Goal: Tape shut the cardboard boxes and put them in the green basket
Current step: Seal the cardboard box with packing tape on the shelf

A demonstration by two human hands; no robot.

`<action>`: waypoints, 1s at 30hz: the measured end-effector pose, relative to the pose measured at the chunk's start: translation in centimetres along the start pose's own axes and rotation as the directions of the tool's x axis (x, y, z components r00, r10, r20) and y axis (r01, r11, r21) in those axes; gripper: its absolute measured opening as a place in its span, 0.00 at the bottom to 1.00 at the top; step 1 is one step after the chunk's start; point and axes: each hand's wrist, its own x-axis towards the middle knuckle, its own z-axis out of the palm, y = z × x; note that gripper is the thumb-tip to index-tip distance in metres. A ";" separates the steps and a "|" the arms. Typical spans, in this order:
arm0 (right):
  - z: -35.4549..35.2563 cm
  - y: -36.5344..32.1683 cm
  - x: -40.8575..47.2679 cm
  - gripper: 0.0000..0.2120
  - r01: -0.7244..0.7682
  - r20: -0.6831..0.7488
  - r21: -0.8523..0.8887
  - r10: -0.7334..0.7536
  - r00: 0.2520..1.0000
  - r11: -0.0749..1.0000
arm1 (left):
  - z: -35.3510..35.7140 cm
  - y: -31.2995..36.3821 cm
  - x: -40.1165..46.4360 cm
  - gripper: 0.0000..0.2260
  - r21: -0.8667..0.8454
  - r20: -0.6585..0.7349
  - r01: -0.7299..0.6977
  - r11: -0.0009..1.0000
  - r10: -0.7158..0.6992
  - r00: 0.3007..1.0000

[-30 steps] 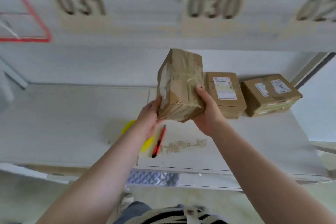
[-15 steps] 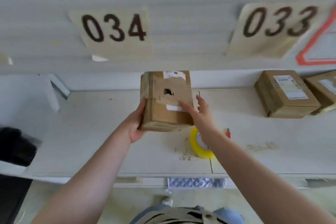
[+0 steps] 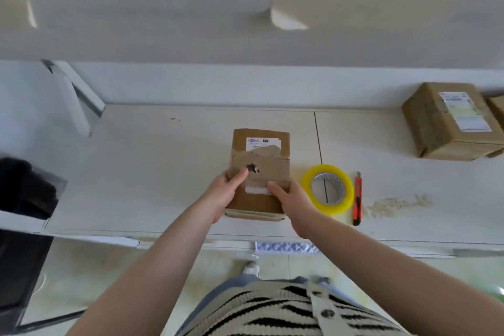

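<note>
The left hand (image 3: 227, 189) holds the left edge of the torn brown cardboard box (image 3: 260, 172), thumb on top. Held in the air half a second ago, the box now lies flat near the front edge of the white surface (image 3: 163, 166). The right hand (image 3: 293, 198) rests straight fingers on its lid. The yellow tape roll (image 3: 328, 189) lies just beside it, then the red utility knife (image 3: 357, 198). Judgement: taping comes next. The green basket is not in view.
</note>
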 end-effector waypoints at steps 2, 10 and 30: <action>-0.4 0.0 0.1 0.19 -0.011 -0.003 -0.055 0.011 1.000 0.998 | 0.9 -0.8 0.3 0.21 -0.009 -0.064 0.005 1.000 -0.005 0.998; -3.4 0.1 0.3 0.15 0.189 -0.119 -0.450 -0.269 0.956 0.873 | 0.2 -1.6 0.3 0.22 0.017 -0.034 -0.022 1.000 0.023 0.999; -10.0 -4.6 -5.2 0.19 0.588 0.225 -0.643 -0.613 0.757 0.490 | 2.0 3.5 -4.4 0.41 0.396 0.072 -0.651 0.647 0.685 0.725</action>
